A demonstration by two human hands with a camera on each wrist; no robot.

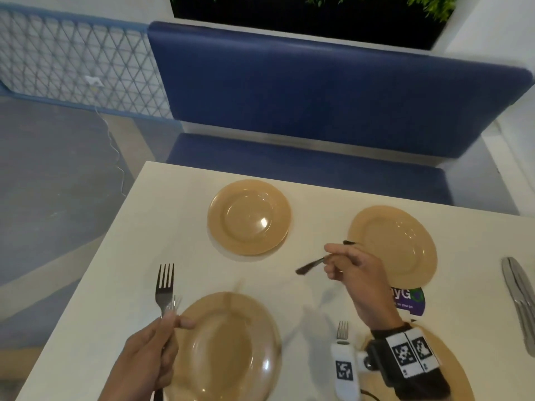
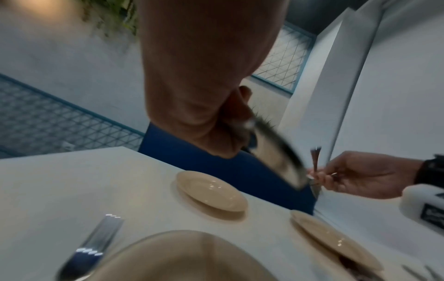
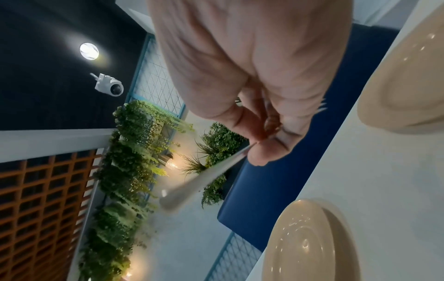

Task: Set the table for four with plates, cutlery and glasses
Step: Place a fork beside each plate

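Note:
Four tan plates sit on the white table (image 1: 121, 270): far left plate (image 1: 249, 217), far right plate (image 1: 393, 244), near left plate (image 1: 228, 345), and a near right plate (image 1: 454, 369) mostly under my right wrist. One fork (image 1: 165, 282) lies left of the near left plate. My left hand (image 1: 170, 322) hovers over it, gripping a blurred fork (image 2: 276, 150). My right hand (image 1: 341, 261) pinches another fork (image 1: 308, 267) above the table between the two far plates, handle pointing left. A further fork (image 1: 343, 329) lies left of the near right plate.
Several knives (image 1: 518, 293) lie at the table's right edge. A purple sticker (image 1: 411, 299) is on the tabletop below the far right plate. A blue padded bench (image 1: 318, 111) runs along the far side; the floor (image 1: 58, 183) drops away to the left.

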